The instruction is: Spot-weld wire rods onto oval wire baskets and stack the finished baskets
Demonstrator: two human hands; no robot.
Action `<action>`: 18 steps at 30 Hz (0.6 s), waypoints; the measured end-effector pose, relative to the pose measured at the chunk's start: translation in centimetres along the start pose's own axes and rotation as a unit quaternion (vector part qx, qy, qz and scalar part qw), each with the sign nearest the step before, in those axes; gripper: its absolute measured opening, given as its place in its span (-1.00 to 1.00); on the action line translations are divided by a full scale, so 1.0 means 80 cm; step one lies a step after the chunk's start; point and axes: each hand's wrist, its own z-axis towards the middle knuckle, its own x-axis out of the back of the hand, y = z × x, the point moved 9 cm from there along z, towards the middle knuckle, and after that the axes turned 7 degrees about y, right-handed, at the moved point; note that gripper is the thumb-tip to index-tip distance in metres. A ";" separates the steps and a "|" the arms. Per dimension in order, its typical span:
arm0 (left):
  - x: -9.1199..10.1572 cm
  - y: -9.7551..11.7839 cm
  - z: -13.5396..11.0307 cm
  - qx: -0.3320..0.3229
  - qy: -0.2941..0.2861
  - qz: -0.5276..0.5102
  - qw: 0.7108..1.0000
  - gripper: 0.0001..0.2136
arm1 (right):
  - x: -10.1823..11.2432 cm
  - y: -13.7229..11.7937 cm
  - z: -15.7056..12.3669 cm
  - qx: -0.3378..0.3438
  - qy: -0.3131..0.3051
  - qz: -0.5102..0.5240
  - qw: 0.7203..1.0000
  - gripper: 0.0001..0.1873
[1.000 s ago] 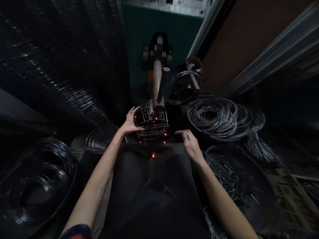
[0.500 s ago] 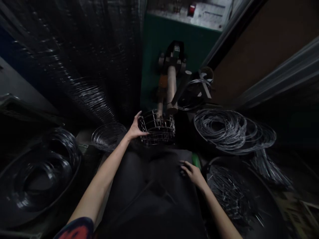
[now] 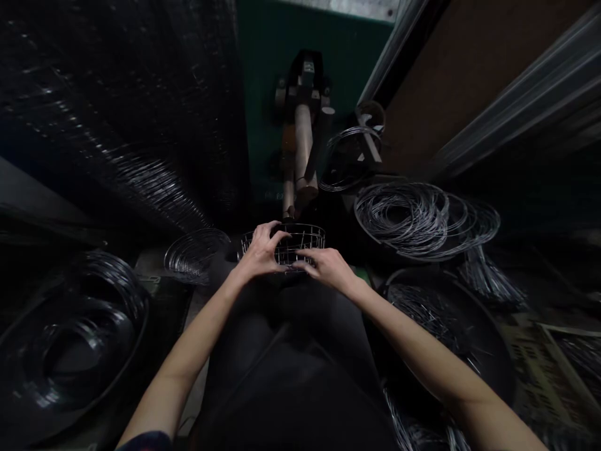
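A round wire basket (image 3: 315, 237) of thin metal rods is held low before me, just below the tip of the machine's lower metal arm (image 3: 288, 194). My left hand (image 3: 263, 250) grips its left side, fingers curled over the wires. At the near side of the basket, my right hand (image 3: 328, 268) has its fingers and thumb closed on the wirework. Both hands hide part of the basket, and dim light blurs the finer wires.
Metal rods jut from the green machine (image 3: 267, 62). Wire coils (image 3: 399, 219) and a dark basin (image 3: 488, 351) of short wire pieces stand right, near a yellowish crate (image 3: 530, 357). On the left are wire rings (image 3: 197, 250) and a tub of coils (image 3: 75, 351).
My right hand has come up from near my lap to the basket. The basket has moved down, away from the machine's arms, with my left hand still on it. The view has shifted.
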 end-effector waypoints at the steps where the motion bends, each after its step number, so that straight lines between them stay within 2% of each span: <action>1: 0.000 -0.001 0.000 0.006 0.001 0.002 1.000 -0.30 | -0.005 -0.005 -0.005 0.034 -0.006 -0.051 0.998 -0.65; 4: 0.000 -0.003 0.000 0.030 -0.001 0.008 1.000 -0.31 | -0.017 -0.010 -0.018 0.094 -0.029 -0.146 0.984 -0.63; 6: 0.000 -0.001 0.001 0.037 -0.004 0.009 0.999 -0.32 | -0.015 -0.010 -0.020 0.117 -0.018 -0.170 0.978 -0.65; 11: 0.001 0.002 0.007 0.034 -0.001 0.007 0.999 -0.29 | -0.002 -0.011 -0.016 0.171 0.032 -0.174 0.969 -0.67; 18: 0.004 0.001 0.014 0.032 -0.001 0.014 0.999 -0.27 | 0.001 -0.011 -0.008 0.190 0.017 -0.171 0.967 -0.69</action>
